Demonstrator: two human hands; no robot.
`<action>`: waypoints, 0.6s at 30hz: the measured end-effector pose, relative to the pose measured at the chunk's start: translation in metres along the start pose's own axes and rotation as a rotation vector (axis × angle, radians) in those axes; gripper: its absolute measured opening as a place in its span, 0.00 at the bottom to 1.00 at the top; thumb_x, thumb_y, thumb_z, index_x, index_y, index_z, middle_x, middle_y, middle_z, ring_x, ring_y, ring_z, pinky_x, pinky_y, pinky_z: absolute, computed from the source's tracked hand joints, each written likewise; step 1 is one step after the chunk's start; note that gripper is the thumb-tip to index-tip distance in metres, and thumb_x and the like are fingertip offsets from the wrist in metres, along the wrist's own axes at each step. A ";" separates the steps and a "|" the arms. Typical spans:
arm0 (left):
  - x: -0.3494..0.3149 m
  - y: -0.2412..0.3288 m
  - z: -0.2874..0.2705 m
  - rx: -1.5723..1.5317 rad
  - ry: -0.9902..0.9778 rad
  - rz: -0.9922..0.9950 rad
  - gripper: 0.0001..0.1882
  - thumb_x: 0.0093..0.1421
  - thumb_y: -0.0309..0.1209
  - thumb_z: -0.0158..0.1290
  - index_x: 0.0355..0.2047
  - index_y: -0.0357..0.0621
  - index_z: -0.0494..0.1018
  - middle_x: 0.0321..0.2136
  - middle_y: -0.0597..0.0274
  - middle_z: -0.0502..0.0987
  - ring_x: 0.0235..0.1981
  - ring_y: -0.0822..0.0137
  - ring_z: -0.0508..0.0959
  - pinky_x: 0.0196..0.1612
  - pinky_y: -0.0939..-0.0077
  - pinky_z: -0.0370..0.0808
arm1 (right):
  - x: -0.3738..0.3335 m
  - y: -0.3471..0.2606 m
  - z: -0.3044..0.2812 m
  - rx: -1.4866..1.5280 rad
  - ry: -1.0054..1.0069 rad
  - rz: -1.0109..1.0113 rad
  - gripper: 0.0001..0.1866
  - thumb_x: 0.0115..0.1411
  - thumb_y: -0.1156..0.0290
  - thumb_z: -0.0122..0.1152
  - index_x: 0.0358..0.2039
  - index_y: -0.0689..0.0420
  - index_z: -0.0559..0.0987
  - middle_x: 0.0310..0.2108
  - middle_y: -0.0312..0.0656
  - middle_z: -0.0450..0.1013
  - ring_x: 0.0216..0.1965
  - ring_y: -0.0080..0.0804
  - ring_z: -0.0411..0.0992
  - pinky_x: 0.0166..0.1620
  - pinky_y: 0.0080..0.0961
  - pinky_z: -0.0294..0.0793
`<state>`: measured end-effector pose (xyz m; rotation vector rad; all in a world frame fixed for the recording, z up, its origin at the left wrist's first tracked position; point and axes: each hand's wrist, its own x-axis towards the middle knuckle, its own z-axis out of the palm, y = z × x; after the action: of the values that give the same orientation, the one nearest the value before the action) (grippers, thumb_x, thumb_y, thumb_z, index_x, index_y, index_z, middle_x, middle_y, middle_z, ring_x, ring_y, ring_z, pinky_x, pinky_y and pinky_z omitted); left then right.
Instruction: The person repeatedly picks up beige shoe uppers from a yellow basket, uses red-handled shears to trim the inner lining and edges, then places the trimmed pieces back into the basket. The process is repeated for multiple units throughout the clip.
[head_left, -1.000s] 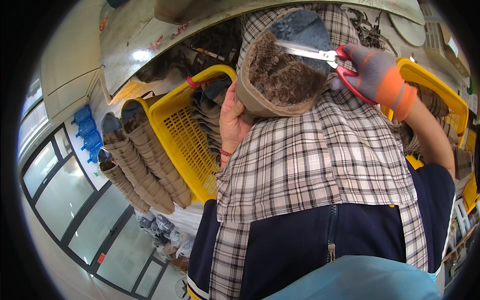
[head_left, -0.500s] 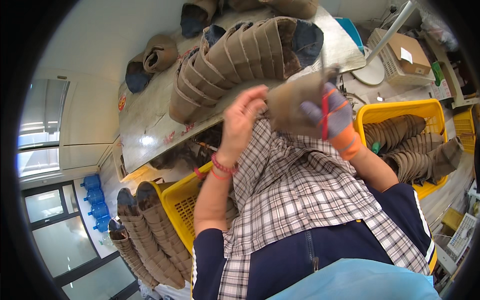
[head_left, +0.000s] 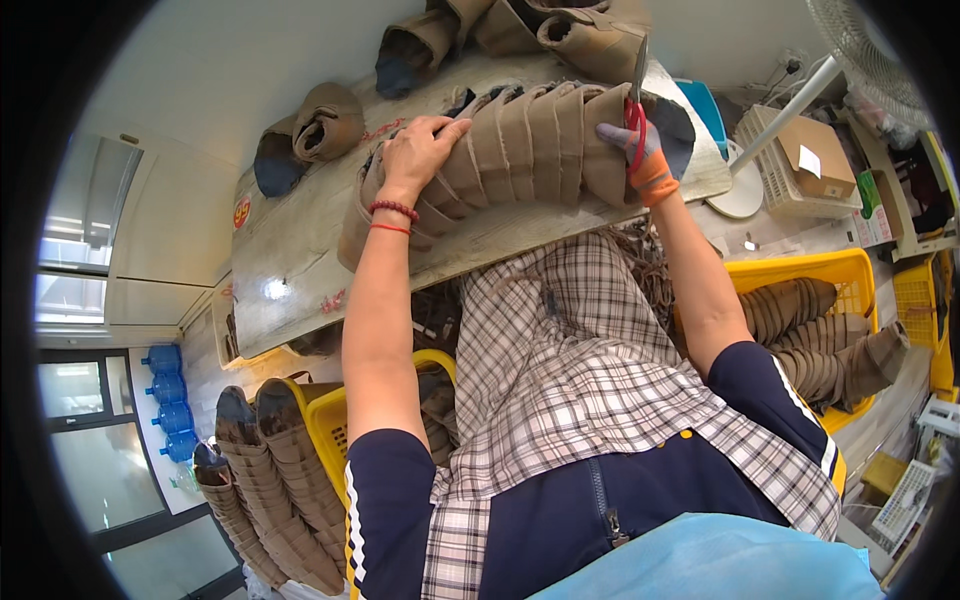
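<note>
A long row of brown shoe uppers (head_left: pixel 495 150), nested one inside another with dark lining showing at the edges, lies along the table. Over the left part of this row my bare left hand (head_left: pixel 420 155) is closed, its fingers bent across the top. My right hand (head_left: pixel 640 155), in a grey and orange glove, holds red-handled scissors (head_left: pixel 636 120) with the blades pointing up and away. Its thumb presses on the outermost upper (head_left: pixel 605 145) at the row's right end. The gloved fingers behind are partly hidden.
More uppers lie at the table's (head_left: pixel 290 255) back, including a rolled pair (head_left: pixel 328 122) at left. A yellow basket (head_left: pixel 800 265) of nested uppers stands right; another yellow basket (head_left: pixel 330 420) is left, beside upright stacks (head_left: pixel 300 450). A fan pole (head_left: pixel 795 110) rises beyond the right end.
Both hands have moved forward from above my lap to the row on the table. The single upper my right hand held is now at the row's right end. The scissors stay in that hand.
</note>
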<state>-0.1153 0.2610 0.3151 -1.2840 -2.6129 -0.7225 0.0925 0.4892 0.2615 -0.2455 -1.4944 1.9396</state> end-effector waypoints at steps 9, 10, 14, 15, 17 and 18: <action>0.000 -0.008 0.004 -0.097 0.002 -0.002 0.22 0.56 0.53 0.49 0.39 0.49 0.78 0.40 0.58 0.77 0.43 0.57 0.75 0.46 0.68 0.70 | 0.054 0.081 -0.004 0.142 -0.076 -0.185 0.24 0.47 0.82 0.63 0.47 0.60 0.71 0.43 0.40 0.72 0.44 0.29 0.71 0.45 0.24 0.72; -0.004 -0.007 0.002 -0.081 0.016 0.001 0.22 0.56 0.52 0.50 0.39 0.49 0.78 0.40 0.58 0.77 0.43 0.57 0.75 0.46 0.68 0.70 | 0.043 0.091 0.010 0.327 -0.011 -0.133 0.20 0.50 0.81 0.62 0.45 0.61 0.73 0.44 0.39 0.72 0.44 0.27 0.70 0.46 0.23 0.71; -0.006 -0.011 -0.001 -0.073 0.038 0.069 0.25 0.57 0.51 0.49 0.48 0.49 0.71 0.42 0.56 0.77 0.45 0.56 0.75 0.47 0.65 0.70 | 0.009 0.110 -0.013 0.082 0.258 -0.097 0.11 0.65 0.64 0.45 0.38 0.56 0.74 0.34 0.29 0.69 0.35 0.19 0.67 0.40 0.15 0.68; 0.010 0.000 -0.002 -0.170 0.022 0.104 0.27 0.57 0.51 0.48 0.50 0.49 0.69 0.41 0.55 0.77 0.46 0.56 0.75 0.48 0.63 0.69 | 0.018 0.138 -0.077 0.217 0.098 -0.031 0.09 0.65 0.64 0.45 0.29 0.51 0.71 0.28 0.26 0.63 0.30 0.18 0.63 0.38 0.14 0.65; 0.011 -0.046 -0.019 -0.621 -0.030 0.031 0.23 0.61 0.42 0.47 0.53 0.46 0.65 0.37 0.55 0.78 0.43 0.61 0.77 0.45 0.68 0.71 | -0.019 0.091 -0.028 0.226 0.109 -0.079 0.15 0.63 0.53 0.44 0.35 0.52 0.66 0.27 0.25 0.62 0.28 0.17 0.62 0.34 0.16 0.66; 0.021 -0.071 -0.026 -0.896 0.000 -0.115 0.16 0.62 0.35 0.46 0.48 0.43 0.68 0.33 0.55 0.79 0.38 0.65 0.79 0.41 0.72 0.73 | -0.030 0.082 -0.033 0.268 0.060 -0.015 0.24 0.62 0.47 0.42 0.45 0.55 0.66 0.28 0.27 0.64 0.28 0.17 0.64 0.33 0.17 0.66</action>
<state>-0.1852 0.2265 0.3191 -1.2626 -2.4144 -2.0529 0.1009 0.4872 0.1683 -0.1709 -1.1787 2.0746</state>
